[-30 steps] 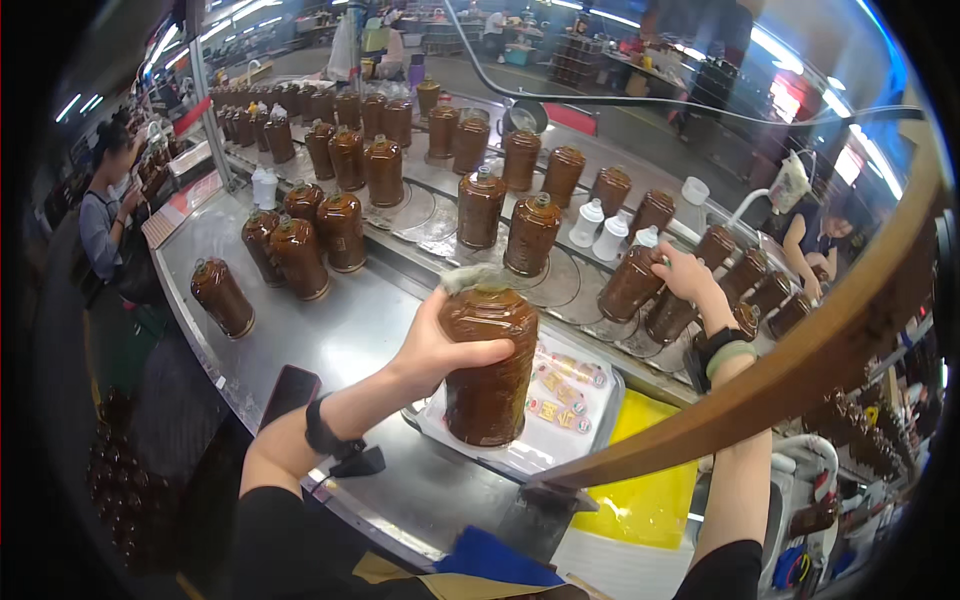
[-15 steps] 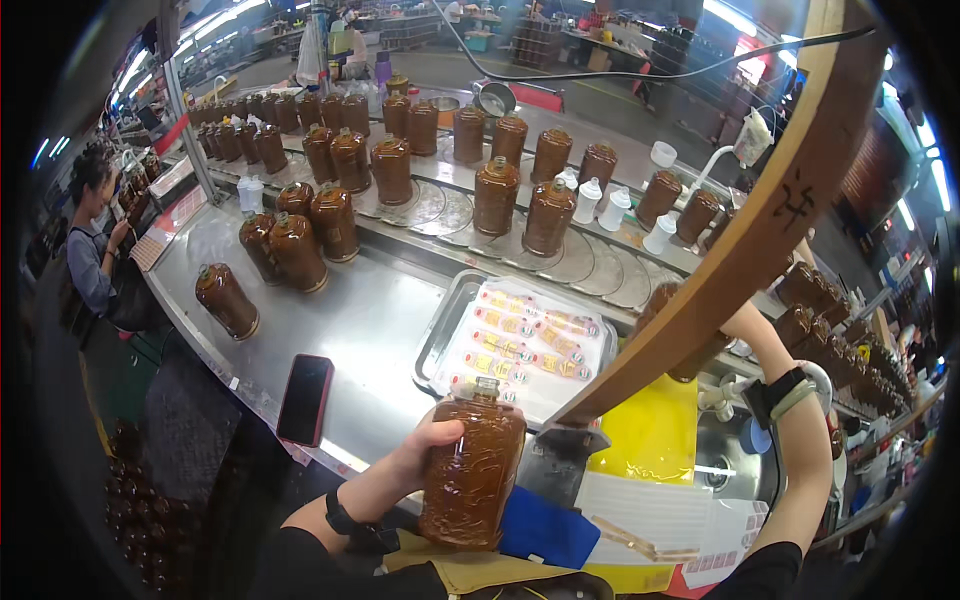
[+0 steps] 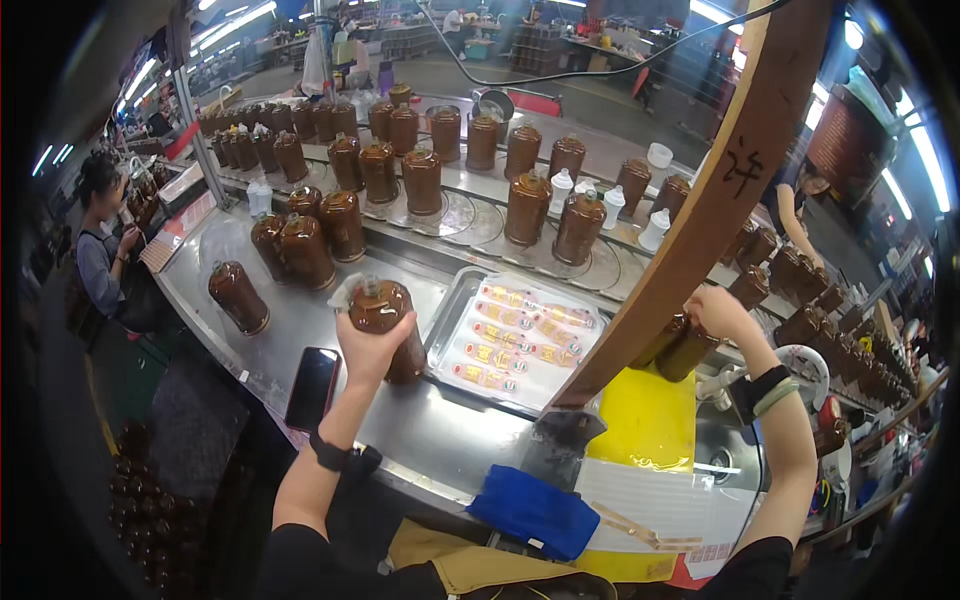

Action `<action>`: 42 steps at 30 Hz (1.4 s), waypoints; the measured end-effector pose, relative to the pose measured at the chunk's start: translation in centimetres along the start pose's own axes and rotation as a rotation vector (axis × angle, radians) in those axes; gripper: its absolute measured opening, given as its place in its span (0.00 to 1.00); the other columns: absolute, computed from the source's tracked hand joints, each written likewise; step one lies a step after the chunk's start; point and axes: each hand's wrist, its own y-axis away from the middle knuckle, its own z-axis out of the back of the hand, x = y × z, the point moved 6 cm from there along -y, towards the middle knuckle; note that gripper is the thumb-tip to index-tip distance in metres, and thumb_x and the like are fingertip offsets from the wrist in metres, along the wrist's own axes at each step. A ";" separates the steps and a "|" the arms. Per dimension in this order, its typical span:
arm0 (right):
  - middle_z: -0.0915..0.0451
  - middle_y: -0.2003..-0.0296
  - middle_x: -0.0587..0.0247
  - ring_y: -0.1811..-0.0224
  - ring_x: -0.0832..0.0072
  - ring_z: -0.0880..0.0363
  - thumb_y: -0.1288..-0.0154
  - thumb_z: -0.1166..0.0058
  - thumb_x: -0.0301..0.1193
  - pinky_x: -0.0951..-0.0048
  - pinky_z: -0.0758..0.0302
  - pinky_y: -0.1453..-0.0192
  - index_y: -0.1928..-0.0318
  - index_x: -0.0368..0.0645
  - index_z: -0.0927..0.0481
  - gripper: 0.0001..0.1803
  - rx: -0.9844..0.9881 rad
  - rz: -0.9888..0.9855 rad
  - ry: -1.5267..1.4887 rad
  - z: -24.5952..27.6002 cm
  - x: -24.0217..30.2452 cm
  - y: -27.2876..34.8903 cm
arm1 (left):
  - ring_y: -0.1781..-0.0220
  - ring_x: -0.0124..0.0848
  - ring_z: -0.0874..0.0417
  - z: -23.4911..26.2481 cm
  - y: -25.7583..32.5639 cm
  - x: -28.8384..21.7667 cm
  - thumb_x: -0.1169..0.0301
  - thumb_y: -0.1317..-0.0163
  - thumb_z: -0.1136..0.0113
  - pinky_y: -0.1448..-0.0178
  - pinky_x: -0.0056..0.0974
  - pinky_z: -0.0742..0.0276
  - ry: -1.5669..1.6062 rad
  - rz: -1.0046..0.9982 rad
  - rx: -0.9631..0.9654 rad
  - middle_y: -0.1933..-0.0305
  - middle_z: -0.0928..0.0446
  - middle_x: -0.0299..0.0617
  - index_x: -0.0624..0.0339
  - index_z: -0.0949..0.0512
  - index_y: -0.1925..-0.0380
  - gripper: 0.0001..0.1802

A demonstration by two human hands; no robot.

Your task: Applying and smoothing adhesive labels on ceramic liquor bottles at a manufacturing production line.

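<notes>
A glossy brown bottle point(image 3: 408, 355) with a short neck is in my left hand point(image 3: 368, 345), over the steel worktop beside the sticker tray. The fingers and thumb wrap round its upper body. My right hand point(image 3: 722, 315) is closed at the neck of another brown bottle point(image 3: 688, 352), beyond the wooden post; the hand covers its top. Part of one more brown bottle shows between that one and the post. On the metal tray point(image 3: 462, 318), several clear, red and yellow stickers point(image 3: 500, 335) lie on a white sheet.
A slanting wooden post point(image 3: 690, 240) stands between my hands. Brown bottles point(image 3: 422, 183) and white small bottles point(image 3: 655, 230) line the ledge. Nearby lie a phone point(image 3: 312, 388), a blue cloth point(image 3: 535, 512) and a yellow sheet point(image 3: 648, 420). Co-workers sit left point(image 3: 110, 245) and right point(image 3: 790, 200).
My left hand has carried its bottle up and away from me, from the front edge to beside the tray. My right hand and its bottle have shifted slightly, now showing beyond the post.
</notes>
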 end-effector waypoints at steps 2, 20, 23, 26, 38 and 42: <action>0.15 0.61 0.46 0.54 0.44 0.19 0.28 0.49 0.33 0.51 0.22 0.52 0.50 0.49 0.15 0.12 -0.159 0.033 0.202 1.9 1.6 -1.2 | 0.38 0.34 0.24 -0.7 -1.9 2.8 0.71 0.58 0.17 0.32 0.38 0.28 -0.033 -0.041 0.029 0.40 0.28 0.46 0.64 0.34 0.37 0.47; 0.31 0.42 0.39 0.46 0.43 0.20 0.29 0.43 0.42 0.45 0.21 0.46 0.30 0.47 0.36 0.32 -0.489 0.257 0.099 -4.0 13.7 -20.3 | 0.30 0.40 0.31 -4.6 -2.4 10.2 0.75 0.60 0.16 0.26 0.43 0.35 -0.080 0.376 -0.039 0.34 0.35 0.49 0.62 0.42 0.33 0.55; 0.32 0.41 0.40 0.48 0.39 0.20 0.27 0.46 0.42 0.47 0.21 0.47 0.33 0.43 0.33 0.28 -0.560 0.115 0.118 -5.2 11.7 -23.0 | 0.34 0.39 0.27 -4.4 -2.1 11.1 0.75 0.60 0.17 0.29 0.43 0.30 -0.037 0.375 -0.041 0.37 0.31 0.48 0.65 0.41 0.37 0.52; 0.31 0.40 0.40 0.47 0.42 0.19 0.27 0.46 0.43 0.47 0.21 0.46 0.40 0.40 0.28 0.24 -0.640 -0.014 0.061 -4.2 10.0 -23.6 | 0.37 0.40 0.24 -4.0 -1.5 12.9 0.74 0.61 0.16 0.33 0.42 0.26 -0.030 0.436 0.001 0.39 0.28 0.49 0.66 0.38 0.39 0.50; 0.20 0.51 0.43 0.46 0.48 0.21 0.27 0.48 0.37 0.56 0.28 0.41 0.52 0.34 0.21 0.17 -0.916 0.194 -0.267 1.6 10.3 -15.4 | 0.42 0.43 0.19 -0.9 -1.6 13.7 0.70 0.61 0.17 0.35 0.42 0.24 -0.223 0.350 -0.052 0.45 0.22 0.52 0.69 0.33 0.45 0.44; 0.17 0.58 0.51 0.54 0.61 0.18 0.25 0.49 0.34 0.64 0.26 0.45 0.51 0.35 0.20 0.14 -1.212 0.469 -0.077 7.8 9.9 0.4 | 0.39 0.45 0.21 -2.9 -1.6 12.3 0.68 0.62 0.15 0.34 0.42 0.25 -0.235 0.369 0.121 0.42 0.24 0.56 0.73 0.36 0.41 0.50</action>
